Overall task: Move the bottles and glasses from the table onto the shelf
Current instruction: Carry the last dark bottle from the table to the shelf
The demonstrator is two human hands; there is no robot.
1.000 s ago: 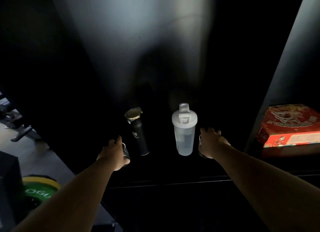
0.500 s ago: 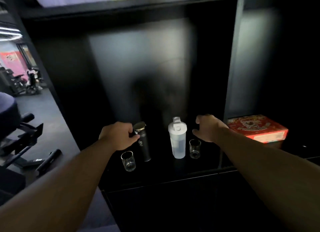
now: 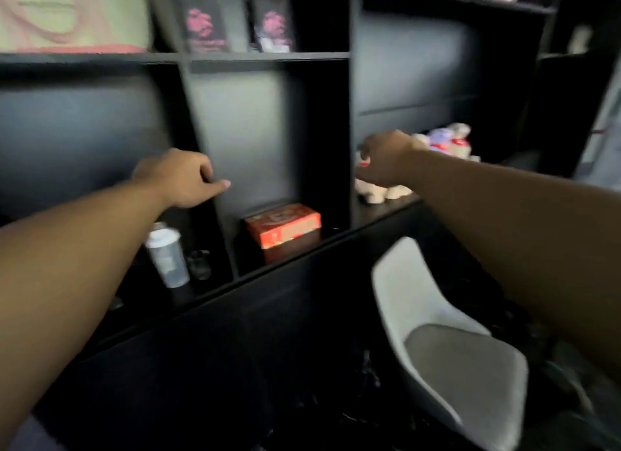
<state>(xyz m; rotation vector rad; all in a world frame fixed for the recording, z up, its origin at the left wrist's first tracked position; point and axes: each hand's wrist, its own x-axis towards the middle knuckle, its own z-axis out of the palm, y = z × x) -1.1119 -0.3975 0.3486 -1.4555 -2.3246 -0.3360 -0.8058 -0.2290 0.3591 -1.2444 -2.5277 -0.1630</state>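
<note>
A translucent white-lidded shaker bottle point(image 3: 167, 257) and a small clear drinking glass point(image 3: 199, 264) stand side by side in the left compartment of the black shelf point(image 3: 268, 56), so that part of the job appears done. Any other bottle or glass is hidden behind the left forearm; no table is in view. The left hand point(image 3: 181, 178) hangs loosely curled and empty, above the bottle. The right hand point(image 3: 383, 161), also empty, hangs far right, before soft toys point(image 3: 447, 141). An orange cardboard box point(image 3: 284, 227) sits between.
</note>
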